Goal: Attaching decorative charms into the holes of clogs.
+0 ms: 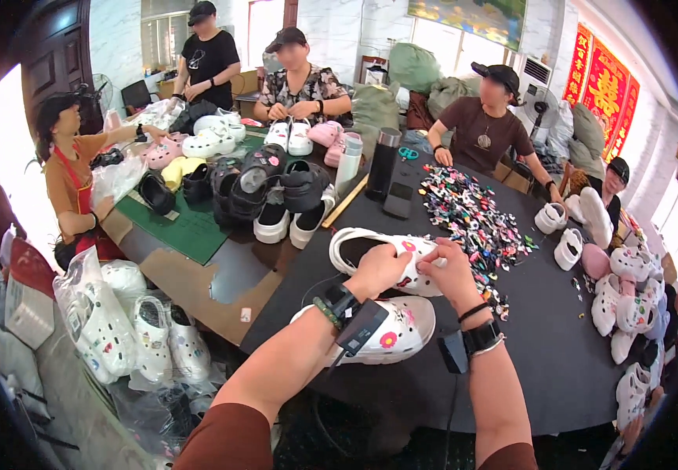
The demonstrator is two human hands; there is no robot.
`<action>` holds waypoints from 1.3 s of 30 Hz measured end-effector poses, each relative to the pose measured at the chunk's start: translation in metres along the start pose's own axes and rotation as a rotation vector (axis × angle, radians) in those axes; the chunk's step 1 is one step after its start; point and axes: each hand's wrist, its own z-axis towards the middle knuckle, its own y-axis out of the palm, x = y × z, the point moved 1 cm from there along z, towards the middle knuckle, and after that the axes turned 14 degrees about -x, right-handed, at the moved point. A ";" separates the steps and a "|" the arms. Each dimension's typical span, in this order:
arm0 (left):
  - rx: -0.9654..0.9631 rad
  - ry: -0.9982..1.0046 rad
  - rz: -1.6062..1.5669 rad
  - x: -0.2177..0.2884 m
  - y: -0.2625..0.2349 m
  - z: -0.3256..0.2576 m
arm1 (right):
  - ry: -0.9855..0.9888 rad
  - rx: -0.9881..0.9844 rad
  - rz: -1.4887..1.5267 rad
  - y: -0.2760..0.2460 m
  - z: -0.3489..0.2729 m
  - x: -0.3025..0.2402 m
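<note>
A white clog (pixel 426 288) with colourful charms on its upper lies on the black table, its toe to the right. My left hand (pixel 379 270) grips its near side, the thumb pressed on the upper by a red charm. At the toe, my right hand (pixel 448 270) has thumb and fingers pinched together against the upper; whatever sits between them is too small to make out. Just nearer to me, under my left wrist, rests a second white clog (pixel 417 312) with a pink flower charm and others. Beyond my right hand spreads a pile of small colourful charms (pixel 472 207).
Past the clogs stand a black bottle (pixel 383 164), a pale tumbler (pixel 349 164) and a dark phone (pixel 397 201). Black clogs (pixel 233 192) crowd the green mat (pixel 186 235). Bagged white clogs (pixel 108 329) are at left, more clogs (pixel 636 290) at right. Several people work around the table.
</note>
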 end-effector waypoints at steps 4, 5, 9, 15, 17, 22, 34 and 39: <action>0.018 -0.020 0.009 0.002 0.001 -0.003 | 0.003 -0.043 0.083 0.002 0.000 0.000; 0.006 -0.025 -0.020 0.002 0.002 -0.004 | -0.017 -0.020 0.046 0.004 -0.002 -0.001; 0.025 -0.010 0.011 0.002 0.002 -0.004 | 0.003 -0.012 0.017 0.006 -0.002 -0.003; 0.020 0.005 0.068 0.002 0.002 -0.002 | -0.015 -0.072 -0.150 -0.001 0.005 -0.003; 0.032 -0.007 0.075 0.002 0.002 -0.003 | -0.023 -0.055 -0.139 -0.004 0.006 -0.002; 0.013 0.003 0.022 0.003 0.002 -0.005 | 0.077 -0.257 0.332 -0.007 0.011 0.002; -0.039 0.074 -0.157 -0.002 0.003 0.002 | -0.011 -0.210 0.309 -0.003 0.003 0.019; -0.028 -0.005 -0.255 0.005 -0.002 -0.005 | -0.014 -0.128 0.589 -0.006 -0.018 0.027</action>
